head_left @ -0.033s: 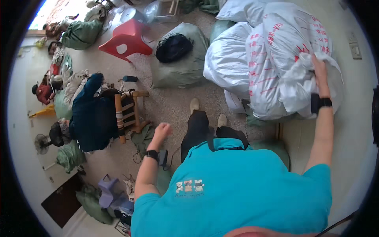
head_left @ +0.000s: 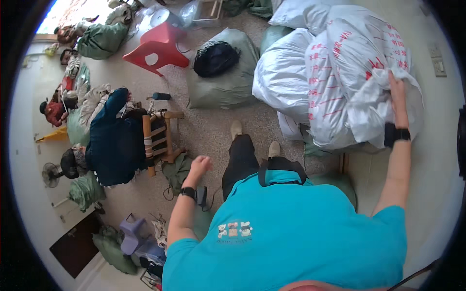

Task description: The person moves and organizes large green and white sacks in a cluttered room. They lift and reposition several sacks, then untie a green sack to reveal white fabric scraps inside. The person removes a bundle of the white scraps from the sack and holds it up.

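Observation:
At the right, my right hand [head_left: 398, 94] grips the bunched cloth at the end of a large white woven sack [head_left: 357, 51] with red print. That full sack lies in a pile against the wall, beside another bulging white sack [head_left: 279, 68]. My right arm reaches out long, with a dark band at the wrist. My left hand [head_left: 200, 166] hangs in the air left of my legs, fingers curled in a loose fist, with nothing visible in it. A dark watch is on that wrist.
A grey-green sack [head_left: 218, 92] with a dark cloth bundle [head_left: 216, 59] on it lies ahead. A red plastic chair [head_left: 162, 46] stands beyond. To the left, a person in dark blue [head_left: 116, 140] sits on a wooden chair [head_left: 158, 138]. A purple stool [head_left: 132, 235] stands at lower left.
The view has shifted slightly. My right hand and the gripped sack cloth sit a little further right and nearer. My left hand keeps its curled shape.

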Demonstrator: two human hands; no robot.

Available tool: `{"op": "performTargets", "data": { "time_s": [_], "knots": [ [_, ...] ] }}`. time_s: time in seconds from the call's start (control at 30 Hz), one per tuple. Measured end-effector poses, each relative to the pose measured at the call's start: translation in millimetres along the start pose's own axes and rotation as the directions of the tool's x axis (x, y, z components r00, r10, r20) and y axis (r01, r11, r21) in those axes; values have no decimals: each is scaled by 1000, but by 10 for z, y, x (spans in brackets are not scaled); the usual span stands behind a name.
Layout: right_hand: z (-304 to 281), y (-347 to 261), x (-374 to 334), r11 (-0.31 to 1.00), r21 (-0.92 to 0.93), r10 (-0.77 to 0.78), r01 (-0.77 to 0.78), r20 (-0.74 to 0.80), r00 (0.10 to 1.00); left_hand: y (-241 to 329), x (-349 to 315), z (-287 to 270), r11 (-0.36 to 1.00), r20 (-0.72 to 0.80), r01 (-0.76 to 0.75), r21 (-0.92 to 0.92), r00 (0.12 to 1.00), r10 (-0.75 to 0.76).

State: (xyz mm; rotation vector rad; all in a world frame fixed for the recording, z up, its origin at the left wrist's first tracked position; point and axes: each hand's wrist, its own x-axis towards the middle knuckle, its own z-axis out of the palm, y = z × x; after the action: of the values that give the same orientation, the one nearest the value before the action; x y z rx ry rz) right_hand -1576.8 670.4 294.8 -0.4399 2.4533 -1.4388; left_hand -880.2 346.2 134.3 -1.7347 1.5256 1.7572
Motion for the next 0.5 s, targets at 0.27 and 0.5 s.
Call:
{"op": "performTargets", "data": {
  "time_s": [0.27,0.5],
  "knots": [
    [1314,-708,-1081,437,-848,-741,301,-150,654,-448,761,-992,897,108,266,-353,964,-244],
    [4177,112,-1337,920,-368,259,-136,309,915,359,2656,-1842,977,19,105,-188,994,-103]
  ]
}}
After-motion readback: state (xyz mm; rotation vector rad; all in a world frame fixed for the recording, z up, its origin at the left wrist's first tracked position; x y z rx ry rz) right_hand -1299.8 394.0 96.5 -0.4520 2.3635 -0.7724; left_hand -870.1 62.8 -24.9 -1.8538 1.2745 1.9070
